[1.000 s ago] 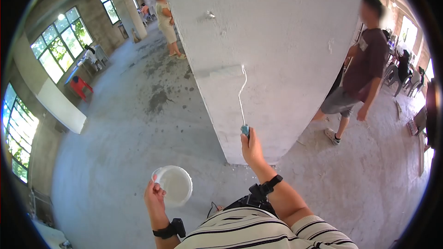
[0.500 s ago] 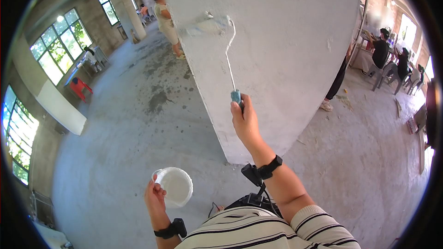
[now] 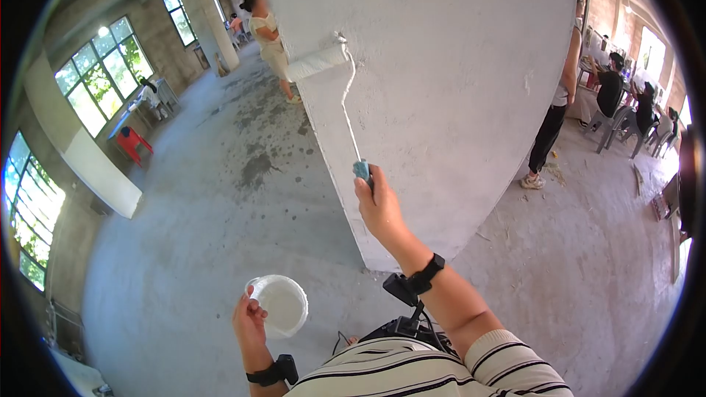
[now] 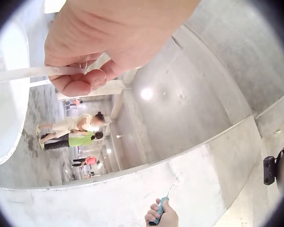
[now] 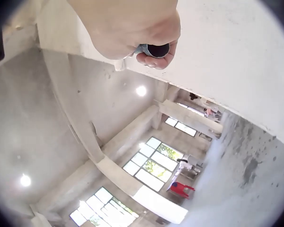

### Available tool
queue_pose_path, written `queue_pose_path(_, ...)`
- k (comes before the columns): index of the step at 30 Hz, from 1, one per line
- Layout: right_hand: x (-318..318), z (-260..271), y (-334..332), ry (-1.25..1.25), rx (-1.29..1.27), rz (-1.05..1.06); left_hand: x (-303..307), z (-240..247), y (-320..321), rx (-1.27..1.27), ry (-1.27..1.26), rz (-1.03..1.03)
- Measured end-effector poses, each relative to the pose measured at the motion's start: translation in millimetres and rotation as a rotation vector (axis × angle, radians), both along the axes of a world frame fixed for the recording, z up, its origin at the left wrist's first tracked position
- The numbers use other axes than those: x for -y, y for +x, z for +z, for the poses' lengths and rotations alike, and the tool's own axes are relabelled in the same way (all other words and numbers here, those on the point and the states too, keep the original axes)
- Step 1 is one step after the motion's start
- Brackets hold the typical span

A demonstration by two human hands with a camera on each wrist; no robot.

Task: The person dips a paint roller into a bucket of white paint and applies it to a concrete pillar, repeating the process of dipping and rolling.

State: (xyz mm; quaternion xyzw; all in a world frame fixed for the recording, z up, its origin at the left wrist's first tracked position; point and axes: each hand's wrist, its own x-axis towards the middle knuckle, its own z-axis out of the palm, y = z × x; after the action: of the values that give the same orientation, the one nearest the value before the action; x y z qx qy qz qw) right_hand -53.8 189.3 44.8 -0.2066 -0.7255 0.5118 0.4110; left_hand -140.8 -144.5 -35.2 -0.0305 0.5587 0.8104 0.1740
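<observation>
My right hand (image 3: 376, 206) grips the blue handle (image 3: 362, 170) of a paint roller; its thin wire frame runs up to the white roller sleeve (image 3: 318, 63), which lies against the left edge of a wide white concrete pillar (image 3: 448, 81). The same fist shows in the right wrist view, where my right hand (image 5: 132, 28) is curled round the handle's dark end (image 5: 158, 49). Low at my left, my left hand (image 3: 250, 320) pinches the rim of a white paint bowl (image 3: 281, 304). In the left wrist view, my left hand (image 4: 85, 71) pinches the bowl's rim (image 4: 9, 75).
A bare concrete floor (image 3: 198, 206) spreads around the pillar. One person (image 3: 268, 44) stands behind the pillar's left side, another (image 3: 555, 125) at its right. People sit on chairs at far right (image 3: 625, 103). A red stool (image 3: 131, 140) and windows (image 3: 103, 73) line the left wall.
My right hand carried the roller up the pillar's face and leftward to its edge. The standing person at right walked off behind the pillar. The bowl barely moved.
</observation>
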Motion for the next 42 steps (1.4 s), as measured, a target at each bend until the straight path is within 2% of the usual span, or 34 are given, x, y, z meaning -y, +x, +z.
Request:
queue_pose_path(2, 4.8, 10.3, -10.8, 0.046, 0.063, -0.040, 0.0, 0.6, -1.0, 0.025, 0.019, 0.008)
queue_pose_path(6, 11.4, 7.5, -23.8, 0.054, 0.030, -0.015, 1.3, 0.2, -0.8, 0.015, 0.024, -0.005)
queue_pose_path(14, 11.4, 11.1, -16.8, 0.127, 0.020, -0.047, 0.9, 4.3, -0.9, 0.023, 0.023, -0.031)
queue_pose_path(16, 12.7, 23.5, -22.6, 0.161, -0.006, -0.057, 0.6, 5.4, 1.1, 0.014, 0.019, -0.033)
queue_pose_path(19, 10.1, 63.0, -17.7, 0.069, -0.018, 0.039, -0.4, 7.7, 0.8, 0.007, 0.013, -0.040)
queue_pose_path(23, 10.7, 26.7, -20.5, 0.110, -0.036, 0.028, 2.7, 3.1, 0.4, 0.002, 0.023, -0.036)
queue_pose_path(26, 12.4, -1.9, -19.5, 0.030, -0.018, 0.025, 3.8, 0.2, -0.1, 0.023, 0.010, -0.007)
queue_pose_path(29, 12.1, 7.8, -18.2, 0.033, -0.003, -0.011, 4.2, -0.4, -0.3, 0.014, 0.021, -0.008)
queue_pose_path(32, 2.9, 48.0, -23.3, 0.046, -0.006, 0.043, 1.4, 2.8, 0.2, 0.004, 0.019, -0.012)
queue_pose_path(35, 3.3, 62.6, -31.8, 0.029, 0.014, 0.083, 1.8, -0.1, -1.8, 0.005, 0.038, -0.029)
queue_pose_path(38, 8.0, 32.4, -35.4, 0.077, -0.024, 0.005, 2.2, 1.5, -1.0, 0.022, 0.032, -0.019)
queue_pose_path(42, 9.2, -51.4, -18.3, 0.036, 0.080, -0.060, 3.5, 0.2, 0.8, 0.027, 0.002, 0.021)
